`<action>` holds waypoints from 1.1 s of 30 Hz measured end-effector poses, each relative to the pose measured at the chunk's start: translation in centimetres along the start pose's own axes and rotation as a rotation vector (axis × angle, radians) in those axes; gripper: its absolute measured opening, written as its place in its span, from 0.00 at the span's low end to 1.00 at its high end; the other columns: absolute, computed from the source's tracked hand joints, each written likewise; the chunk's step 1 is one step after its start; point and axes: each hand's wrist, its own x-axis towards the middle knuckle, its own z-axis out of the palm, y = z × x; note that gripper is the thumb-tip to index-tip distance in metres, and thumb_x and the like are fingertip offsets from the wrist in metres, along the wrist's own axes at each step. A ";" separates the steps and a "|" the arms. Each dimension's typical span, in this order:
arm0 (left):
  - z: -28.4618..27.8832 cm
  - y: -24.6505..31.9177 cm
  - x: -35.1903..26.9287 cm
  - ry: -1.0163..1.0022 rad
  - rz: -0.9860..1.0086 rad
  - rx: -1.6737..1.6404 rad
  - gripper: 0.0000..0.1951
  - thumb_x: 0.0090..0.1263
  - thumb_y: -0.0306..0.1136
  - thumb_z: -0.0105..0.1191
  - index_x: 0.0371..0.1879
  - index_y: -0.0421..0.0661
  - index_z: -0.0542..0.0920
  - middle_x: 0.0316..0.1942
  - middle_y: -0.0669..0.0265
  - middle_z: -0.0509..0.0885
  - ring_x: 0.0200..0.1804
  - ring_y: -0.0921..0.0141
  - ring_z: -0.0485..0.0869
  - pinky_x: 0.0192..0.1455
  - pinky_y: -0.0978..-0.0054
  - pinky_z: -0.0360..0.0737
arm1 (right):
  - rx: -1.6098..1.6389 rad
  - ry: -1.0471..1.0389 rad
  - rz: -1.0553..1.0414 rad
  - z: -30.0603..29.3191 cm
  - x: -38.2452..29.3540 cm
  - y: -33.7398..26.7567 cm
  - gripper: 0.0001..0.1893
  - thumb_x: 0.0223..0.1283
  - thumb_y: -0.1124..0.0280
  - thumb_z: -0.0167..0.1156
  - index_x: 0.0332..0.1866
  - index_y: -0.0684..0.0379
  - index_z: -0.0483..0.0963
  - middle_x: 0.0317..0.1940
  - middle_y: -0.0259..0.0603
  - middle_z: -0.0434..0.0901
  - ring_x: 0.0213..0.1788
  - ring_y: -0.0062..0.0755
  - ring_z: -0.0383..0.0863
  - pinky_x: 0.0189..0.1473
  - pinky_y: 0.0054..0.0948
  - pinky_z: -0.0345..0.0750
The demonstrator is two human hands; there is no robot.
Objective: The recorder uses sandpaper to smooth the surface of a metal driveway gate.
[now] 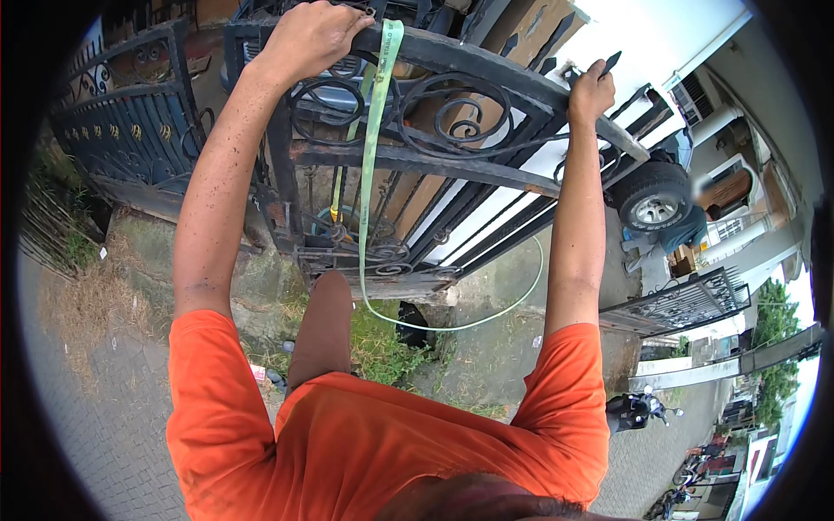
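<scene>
My left hand [313,38] is closed over the top rail of a black wrought-iron gate [469,57], its fingertips by a small metal piece. My right hand [591,94] grips a pointed metal spike [611,63] near the right end of that rail. Between my hands, a pale green garden hose [376,124] bearing printed writing hangs over the rail. It drops down my side of the gate and loops across the ground to the right. Another length of hose shows behind the bars. My raised knee in brown cloth [322,325] is close to the gate's lower edge.
Weeds [384,355] grow around a dark hole [414,322] below the gate. A second iron gate panel [127,130] stands left, and a vehicle [342,84] is behind the bars. At right are a spare wheel [655,205], a crouching person [684,231] and a parked motorcycle [632,410].
</scene>
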 end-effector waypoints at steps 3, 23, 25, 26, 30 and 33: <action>-2.2 3.4 -0.3 -0.098 -0.043 -0.026 0.15 0.77 0.40 0.47 0.42 0.45 0.85 0.27 0.54 0.84 0.32 0.53 0.84 0.36 0.57 0.81 | -0.030 0.016 -0.008 -0.8 0.5 1.3 0.23 0.71 0.55 0.51 0.33 0.70 0.75 0.31 0.62 0.82 0.38 0.63 0.82 0.46 0.50 0.74; 6.0 9.6 4.6 0.517 0.154 0.072 0.14 0.73 0.39 0.52 0.32 0.41 0.85 0.28 0.52 0.86 0.36 0.56 0.88 0.38 0.60 0.85 | 0.026 -0.074 -0.015 -1.0 1.0 1.2 0.20 0.68 0.58 0.56 0.34 0.69 0.75 0.31 0.57 0.83 0.38 0.56 0.83 0.46 0.46 0.74; 6.1 9.9 5.2 0.488 0.226 0.139 0.15 0.73 0.39 0.52 0.32 0.42 0.85 0.28 0.52 0.86 0.37 0.55 0.88 0.39 0.59 0.85 | 0.022 -0.063 -0.024 -0.6 0.9 1.7 0.20 0.68 0.58 0.57 0.35 0.70 0.75 0.32 0.57 0.83 0.38 0.56 0.83 0.46 0.45 0.75; 5.4 10.9 5.7 0.203 0.127 0.054 0.15 0.74 0.40 0.52 0.31 0.42 0.85 0.27 0.52 0.86 0.36 0.54 0.88 0.39 0.58 0.85 | 0.028 -0.074 -0.017 -0.6 0.9 1.8 0.20 0.68 0.58 0.57 0.35 0.70 0.75 0.32 0.57 0.83 0.38 0.55 0.83 0.46 0.45 0.75; 4.7 10.8 6.5 -0.090 0.003 -0.094 0.20 0.76 0.43 0.48 0.29 0.41 0.85 0.25 0.51 0.85 0.34 0.53 0.87 0.38 0.57 0.84 | 0.055 -0.089 -0.046 -0.6 0.9 2.2 0.19 0.69 0.58 0.56 0.35 0.69 0.75 0.31 0.56 0.83 0.37 0.53 0.83 0.45 0.45 0.74; 5.4 10.3 5.5 -0.061 0.044 -0.120 0.21 0.77 0.43 0.47 0.28 0.39 0.84 0.24 0.51 0.85 0.33 0.52 0.87 0.38 0.56 0.84 | 0.088 -0.123 -0.006 -1.1 1.0 2.4 0.19 0.69 0.59 0.57 0.36 0.69 0.75 0.31 0.54 0.83 0.37 0.52 0.83 0.45 0.43 0.75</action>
